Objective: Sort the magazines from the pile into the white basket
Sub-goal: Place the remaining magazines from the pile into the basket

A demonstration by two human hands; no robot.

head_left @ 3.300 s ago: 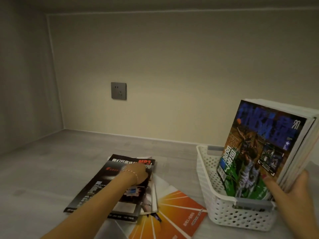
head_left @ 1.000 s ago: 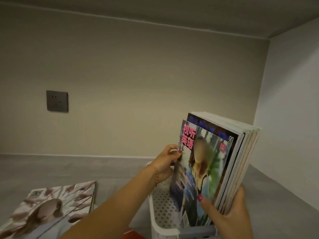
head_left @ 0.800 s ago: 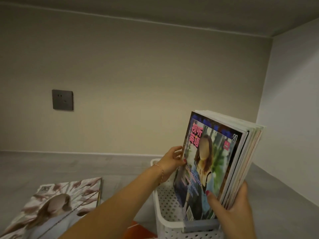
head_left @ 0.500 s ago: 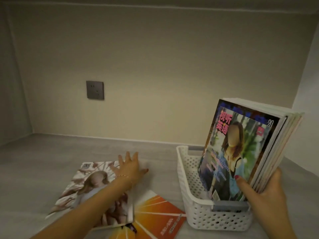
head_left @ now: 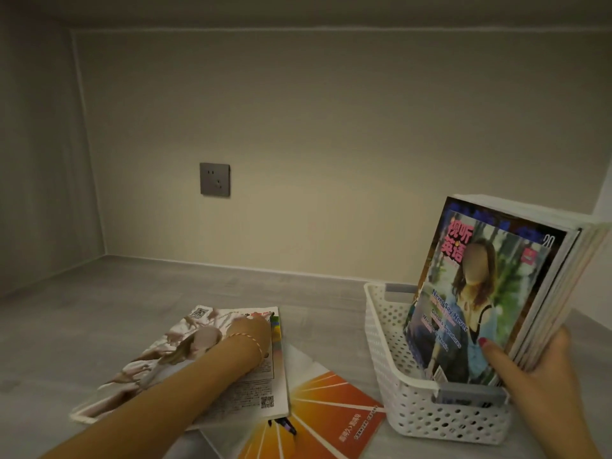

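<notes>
step: lift next magazine off pile | left hand [head_left: 251, 327] lies on top magazine [head_left: 185, 356], fingers blurred, grasp unclear | right hand [head_left: 533, 369] clamps upright magazine stack [head_left: 490, 293] in white basket [head_left: 397, 385] | advice: pinch spine edge, peel one copy, keep stack steadied.

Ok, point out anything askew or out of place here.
The magazines in the white basket lean right rather than standing upright, propped by the right hand. The pile under the left hand is fanned out, with the orange magazine skewed at an angle. No damage shows.
</notes>
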